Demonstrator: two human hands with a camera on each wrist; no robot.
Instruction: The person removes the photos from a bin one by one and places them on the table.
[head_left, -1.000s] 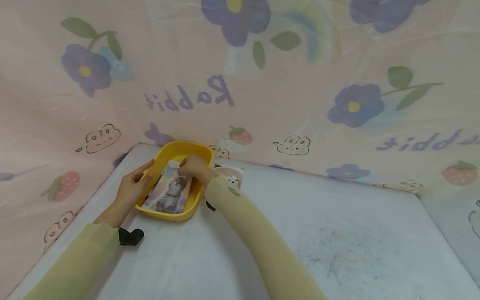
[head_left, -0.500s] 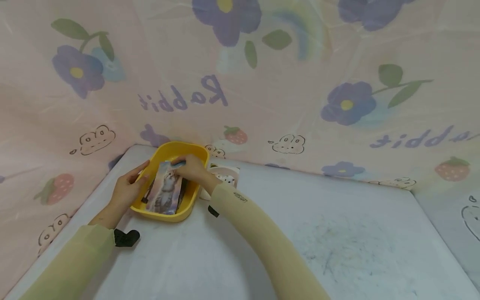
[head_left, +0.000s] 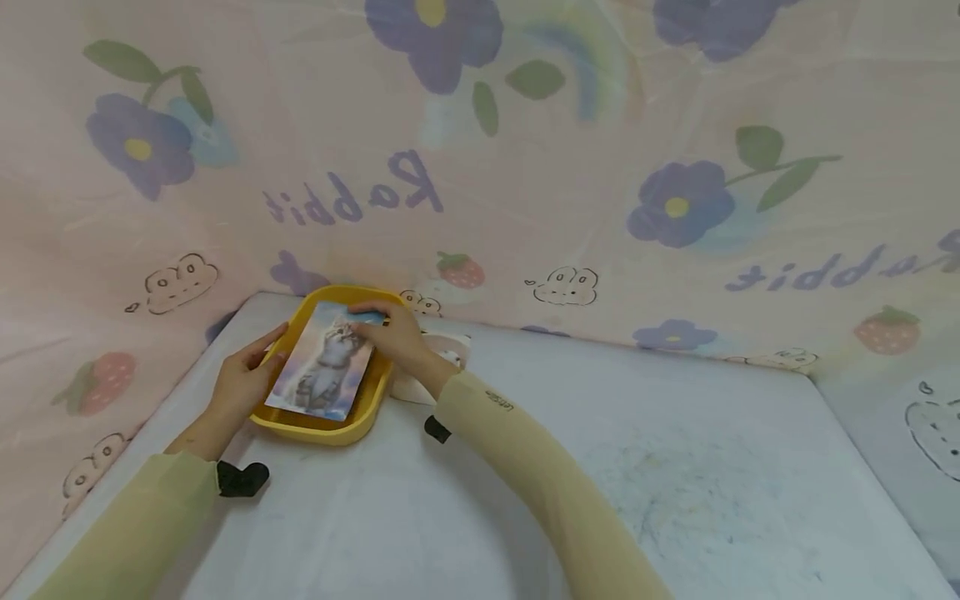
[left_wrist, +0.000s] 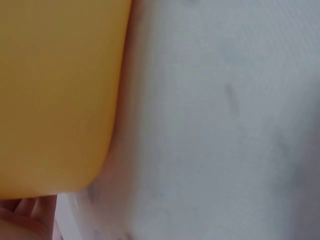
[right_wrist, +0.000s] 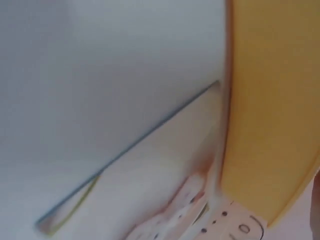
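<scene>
In the head view a yellow plastic tray (head_left: 352,433) with raised walls stands at the back left of the table. My left hand (head_left: 243,379) grips its left wall, the thumb over the rim. Over the tray's opening lies a picture card of a kitten (head_left: 322,371), its top right pinched by my right hand (head_left: 397,337). Most of the tray's inside is hidden beneath this card. The left wrist view shows the tray's outer wall (left_wrist: 55,100) close up, with part of the left hand (left_wrist: 27,217) at the lower corner.
Right of the tray, a second picture card (right_wrist: 170,150) lies flat on the table, partly hidden by the tray and right arm. A pink patterned sheet (head_left: 510,208) hangs behind the white tabletop (head_left: 525,450). Dark smudges mark the table at right.
The kitten card, narrow and tilted half a second ago with dark things showing beside it, now faces up more broadly and sits higher over the tray. The left hand keeps its grip.
</scene>
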